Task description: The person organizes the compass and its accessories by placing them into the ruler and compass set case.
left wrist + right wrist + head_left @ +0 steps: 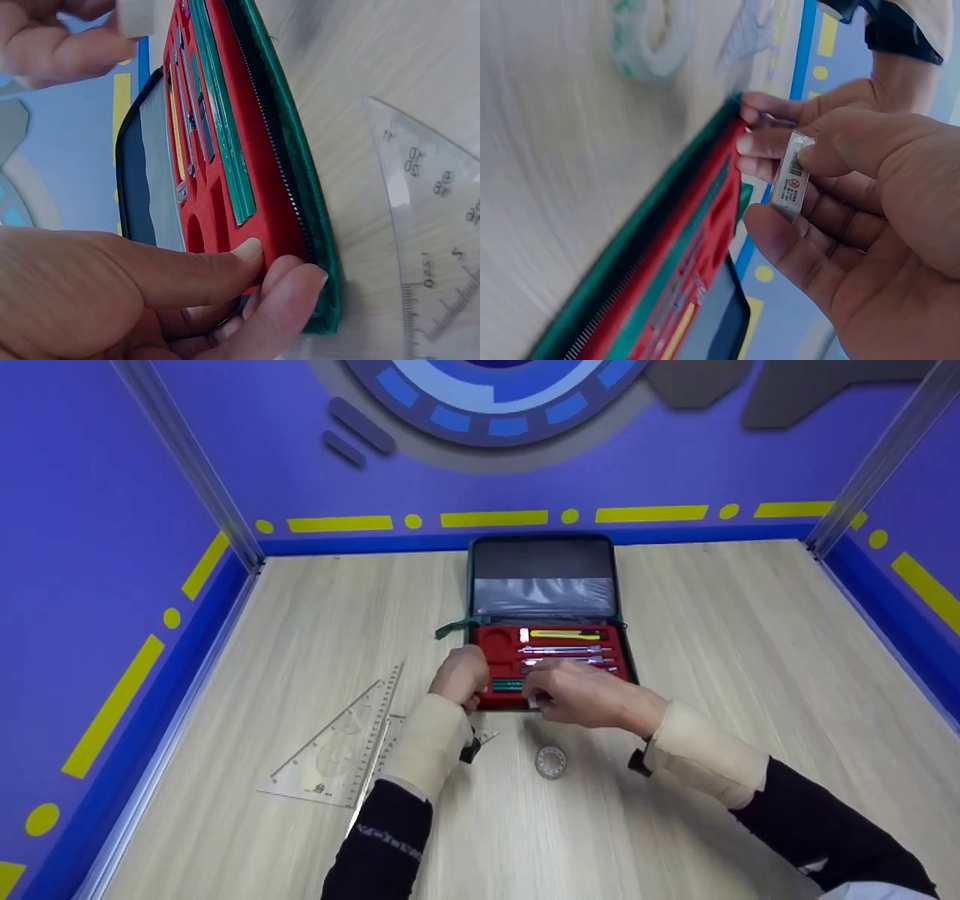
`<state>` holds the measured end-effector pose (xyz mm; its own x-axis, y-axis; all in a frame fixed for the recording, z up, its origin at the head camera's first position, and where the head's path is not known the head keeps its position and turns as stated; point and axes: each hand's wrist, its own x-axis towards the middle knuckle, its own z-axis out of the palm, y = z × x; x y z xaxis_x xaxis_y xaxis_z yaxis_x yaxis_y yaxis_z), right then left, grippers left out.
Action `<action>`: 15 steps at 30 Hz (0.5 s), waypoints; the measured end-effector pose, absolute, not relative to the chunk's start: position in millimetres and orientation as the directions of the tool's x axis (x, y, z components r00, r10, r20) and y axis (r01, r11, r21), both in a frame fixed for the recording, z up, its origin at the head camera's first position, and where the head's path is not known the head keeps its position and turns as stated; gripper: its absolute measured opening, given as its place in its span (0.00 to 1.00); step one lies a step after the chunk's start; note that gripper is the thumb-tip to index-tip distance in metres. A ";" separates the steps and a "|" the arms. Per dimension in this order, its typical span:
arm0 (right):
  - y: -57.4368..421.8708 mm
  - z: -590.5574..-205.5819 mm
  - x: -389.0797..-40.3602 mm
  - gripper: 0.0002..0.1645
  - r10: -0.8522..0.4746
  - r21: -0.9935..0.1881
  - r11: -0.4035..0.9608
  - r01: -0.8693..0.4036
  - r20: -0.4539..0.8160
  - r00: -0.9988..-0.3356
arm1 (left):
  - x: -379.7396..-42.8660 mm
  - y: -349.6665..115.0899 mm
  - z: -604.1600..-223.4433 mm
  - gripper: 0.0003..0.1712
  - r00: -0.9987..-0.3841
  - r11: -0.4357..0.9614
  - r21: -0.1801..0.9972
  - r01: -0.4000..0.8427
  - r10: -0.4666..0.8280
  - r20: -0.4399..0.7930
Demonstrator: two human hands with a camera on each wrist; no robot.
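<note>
An open green zip case with a red moulded tray [499, 668] lies at the back of the table. My left hand [461, 673] grips its near left corner, thumb pressed on the red tray and fingers curled about the green edge [319, 277]. Over the tray's near side, my right hand [585, 694] pinches a small white wrapped eraser [791, 178] with a barcode label. Green pencils [225, 135] lie in the front slot. Behind them sit metal compass-like tools [562, 650] and a yellow utility knife [566, 634]. Part of the tray is hidden under my right hand.
A clear set square [322, 765] lies on the table left of my left forearm, with another clear scaled piece [435, 187] partly under that arm. A roll of tape [551, 763] is in front of the case. Blue-purple panels [420, 495] wall the table's back and sides.
</note>
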<state>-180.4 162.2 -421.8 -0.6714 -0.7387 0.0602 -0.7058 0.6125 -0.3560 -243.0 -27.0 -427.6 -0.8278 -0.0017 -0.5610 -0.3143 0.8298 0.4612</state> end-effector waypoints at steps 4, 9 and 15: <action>164.4 -410.6 -187.4 0.10 -0.728 -0.344 0.625 -0.701 0.068 -0.683 | -243.3 -26.7 -428.0 0.10 -0.830 0.835 0.456 -0.309 -0.003 -0.558; 166.2 -396.8 -193.9 0.13 -0.711 -0.342 0.624 -0.703 0.125 -0.692 | -243.0 -26.1 -428.0 0.10 -0.842 0.847 0.452 -0.281 0.008 -0.540; 166.1 -386.5 -203.0 0.15 -0.696 -0.353 0.603 -0.715 0.204 -0.688 | -244.2 -26.9 -429.5 0.11 -0.851 0.873 0.422 -0.243 0.018 -0.526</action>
<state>-203.0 166.1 -386.5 -0.6880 -0.6963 0.2043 -0.7153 0.6033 -0.3527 -244.2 -26.9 -429.5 -0.8506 0.0177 -0.5255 -0.2427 0.8734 0.4222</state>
